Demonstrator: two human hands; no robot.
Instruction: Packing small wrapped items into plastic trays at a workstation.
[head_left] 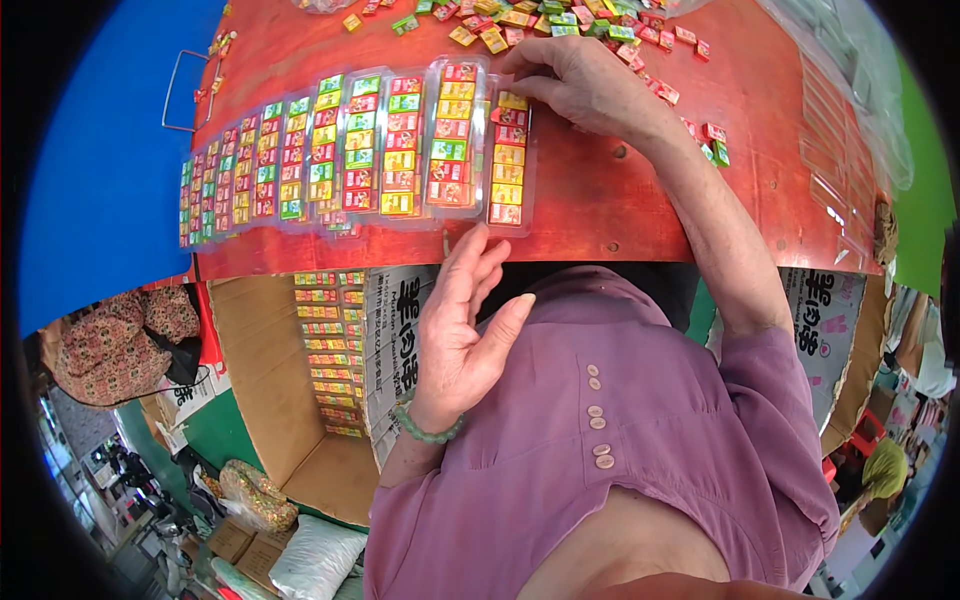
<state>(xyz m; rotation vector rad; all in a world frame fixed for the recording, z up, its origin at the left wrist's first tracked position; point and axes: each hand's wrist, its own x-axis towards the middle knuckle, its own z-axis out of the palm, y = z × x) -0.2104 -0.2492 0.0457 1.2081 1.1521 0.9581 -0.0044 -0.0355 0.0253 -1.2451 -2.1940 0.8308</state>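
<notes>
My right hand (590, 85) reaches over the far end of the rightmost clear plastic tray (530, 200), its fingers bent and close together. Whatever they grip is hidden; just under the fingertips shows a small yellow box (513, 101) in that tray's column of red and yellow boxes. My left hand (458, 335) is raised at the table's near edge, fingers stretched out and thumb apart, holding nothing. Its fingertips are near the bottom of the same tray. To the left, several filled trays (403, 150) stand in an overlapping row, holding red, green and yellow boxes.
Loose small boxes (560, 20) are heaped at the table's far side, with some (715, 145) scattered to the right. Clear empty trays (835, 150) lie on the red table (600, 220) at right. Below the left edge, an open carton (265, 370) holds stacked filled trays (335, 355).
</notes>
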